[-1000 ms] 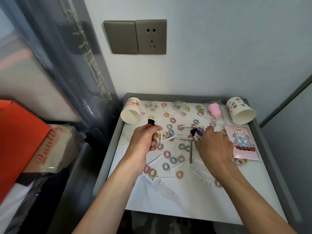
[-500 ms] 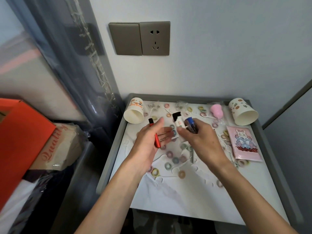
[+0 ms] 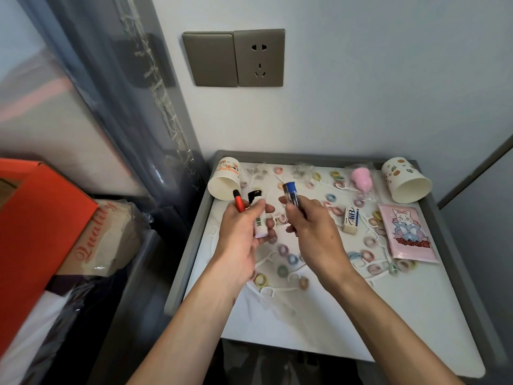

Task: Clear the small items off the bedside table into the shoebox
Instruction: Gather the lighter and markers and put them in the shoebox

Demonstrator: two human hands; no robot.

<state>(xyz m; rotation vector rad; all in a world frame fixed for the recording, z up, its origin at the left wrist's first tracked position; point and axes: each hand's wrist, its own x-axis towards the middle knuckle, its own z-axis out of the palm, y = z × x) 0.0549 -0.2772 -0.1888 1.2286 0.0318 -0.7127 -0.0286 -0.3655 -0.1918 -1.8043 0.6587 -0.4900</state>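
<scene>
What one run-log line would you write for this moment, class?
left hand: grips red pen and white tube | right hand: grips blue-capped pen | on bedside table: eraser, hair ties, pink pouch

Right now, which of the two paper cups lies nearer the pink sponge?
The right cup, in the back right corner: the sponge lies just beside it. The left cup lies in the back left corner, well away from it.

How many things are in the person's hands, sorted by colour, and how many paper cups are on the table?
In the left hand, red stick: 1
In the left hand, black-topped white tube: 1
In the right hand, blue-capped tube: 1
On their sides, paper cups: 2
Total: 5
</scene>
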